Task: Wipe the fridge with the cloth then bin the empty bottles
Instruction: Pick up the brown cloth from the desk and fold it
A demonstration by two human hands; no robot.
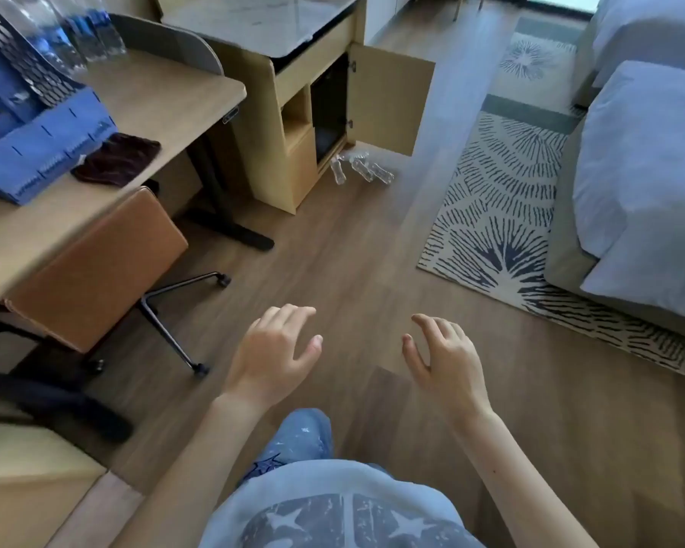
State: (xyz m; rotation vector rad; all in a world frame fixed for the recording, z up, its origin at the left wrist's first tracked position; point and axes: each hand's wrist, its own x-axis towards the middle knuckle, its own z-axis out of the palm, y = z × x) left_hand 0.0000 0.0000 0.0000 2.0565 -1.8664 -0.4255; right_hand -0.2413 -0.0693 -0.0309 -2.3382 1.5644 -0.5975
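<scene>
Upper left of frame: blue plastic crate (36,152) on the wooden desk (155,96), with clear water bottles (92,37) standing behind it near the top edge, blurred. Dark maroon cloth (117,160) lies crumpled on the desk, touching the crate's lower right corner. Below the desk, left middle: tan leather chair (95,267) on a wheeled metal base, pushed partly under the desktop.

Upper centre: light wood cabinet (293,124) with a pale stone top; its door (392,100) hangs open to the right, showing the dark fridge (329,108) compartment inside. Empty clear bottles (362,168) lie on the wooden floor (352,251) just in front of the cabinet's foot, a few tipped on their sides in a loose heap.

Lower centre: left hand (273,354) and right hand (445,357) both held out over the floor, palms down, fingers spread and slightly curled, gripping nothing, apart from each other. Below them, blue jeans and a grey star-print shirt.

Right: patterned cream and navy rug (503,215) on the floor, beside a bed (645,172) with pale blue-white bedding at the right edge.
</scene>
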